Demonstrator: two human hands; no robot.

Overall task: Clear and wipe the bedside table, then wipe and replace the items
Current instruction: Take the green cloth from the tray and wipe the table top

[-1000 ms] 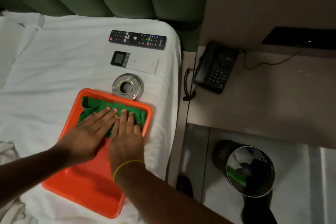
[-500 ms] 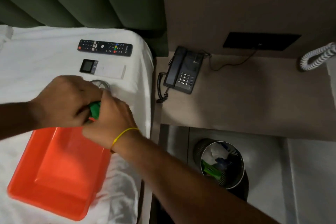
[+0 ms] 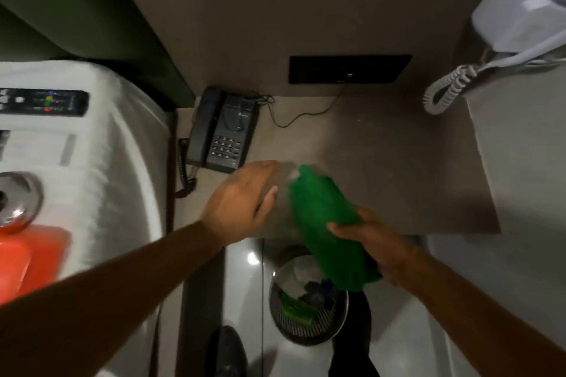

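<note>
A: Fingers (image 3: 346, 228) of the right hand (image 3: 378, 249) clamp the green cloth (image 3: 329, 223) over the worktop (image 3: 398, 162) front edge; the left hand (image 3: 242, 199) beside it is spread, holding nothing.

B: Any writing?

A: Too blurred on the black phone (image 3: 223, 128) at the worktop's left and on the remote (image 3: 43, 102) lying on the bed (image 3: 107, 162).

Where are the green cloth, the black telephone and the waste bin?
green cloth (image 3: 321, 208): head view, middle of the fabric.
black telephone (image 3: 226, 148): head view, its keypad.
waste bin (image 3: 306, 327): head view, its mesh wall.
</note>
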